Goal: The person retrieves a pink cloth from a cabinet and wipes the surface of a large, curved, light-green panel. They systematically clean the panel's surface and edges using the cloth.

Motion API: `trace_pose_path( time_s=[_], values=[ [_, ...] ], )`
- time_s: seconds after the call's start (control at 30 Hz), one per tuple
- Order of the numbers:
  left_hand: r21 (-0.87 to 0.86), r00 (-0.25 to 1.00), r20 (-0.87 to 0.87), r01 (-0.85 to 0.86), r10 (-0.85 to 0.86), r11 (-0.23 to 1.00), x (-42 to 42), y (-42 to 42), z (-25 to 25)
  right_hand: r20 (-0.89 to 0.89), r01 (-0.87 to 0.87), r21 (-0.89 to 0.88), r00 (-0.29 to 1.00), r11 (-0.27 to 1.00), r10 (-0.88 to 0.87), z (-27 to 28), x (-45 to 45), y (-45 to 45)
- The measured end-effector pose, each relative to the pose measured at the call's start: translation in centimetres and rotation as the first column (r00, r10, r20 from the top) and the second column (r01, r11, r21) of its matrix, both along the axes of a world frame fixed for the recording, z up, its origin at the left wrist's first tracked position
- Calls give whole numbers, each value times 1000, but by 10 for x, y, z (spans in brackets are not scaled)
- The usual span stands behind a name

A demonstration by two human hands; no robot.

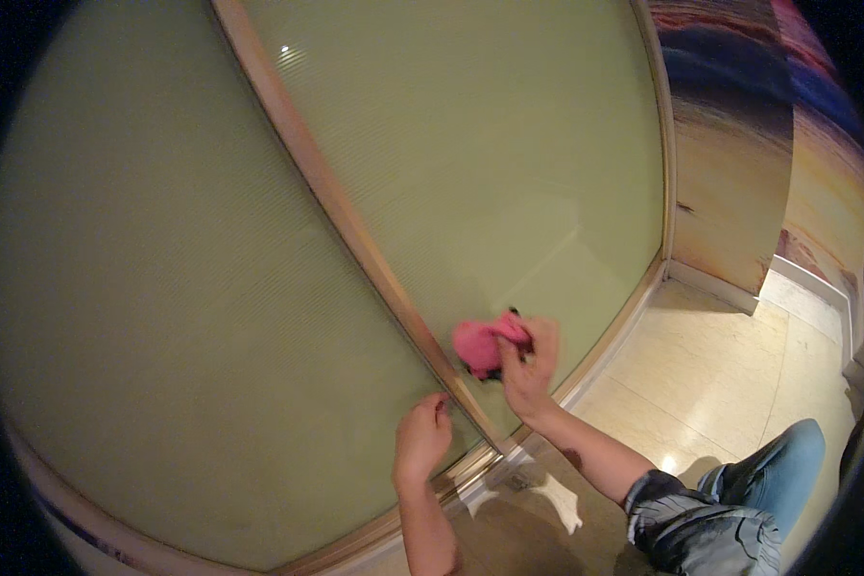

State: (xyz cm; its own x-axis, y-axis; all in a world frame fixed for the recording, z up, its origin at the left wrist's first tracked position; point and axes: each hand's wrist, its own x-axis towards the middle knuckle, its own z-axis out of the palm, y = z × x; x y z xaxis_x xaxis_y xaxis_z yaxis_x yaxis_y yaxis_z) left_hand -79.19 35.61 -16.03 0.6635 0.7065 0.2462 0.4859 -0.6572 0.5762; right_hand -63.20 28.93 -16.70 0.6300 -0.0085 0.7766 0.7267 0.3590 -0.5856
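A bunched pink cloth (479,347) is in my right hand (531,371), against or just in front of the lower part of a greenish frosted glass panel (518,165). Dark bits show at the cloth's edges. Slightly lower and to the left, my left hand (423,439) is by the edge of the wooden door frame (363,237), its fingers curled near the neighbouring glass panel (187,288). Whether those fingers touch the frame or hold anything cannot be told.
Pale floor tiles (698,367) lie at the right, where my bent knee in jeans (799,468) shows. Beyond stands a wall with a colourful mural (727,180) above a baseboard (713,286). A metal-edged sill (475,464) runs under the panels.
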Motion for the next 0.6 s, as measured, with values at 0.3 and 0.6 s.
trace_pose_path(
  time_s=[0.3,0.6],
  values=[
    [113,997,-68,-11,18,994,12,-37,42,380,218,-25,905,976,-193,-29,13,15],
    [56,994,-34,-103,105,993,-1,-37,49,345,-31,-192,934,981,97,-68,29,-20]
  ],
)
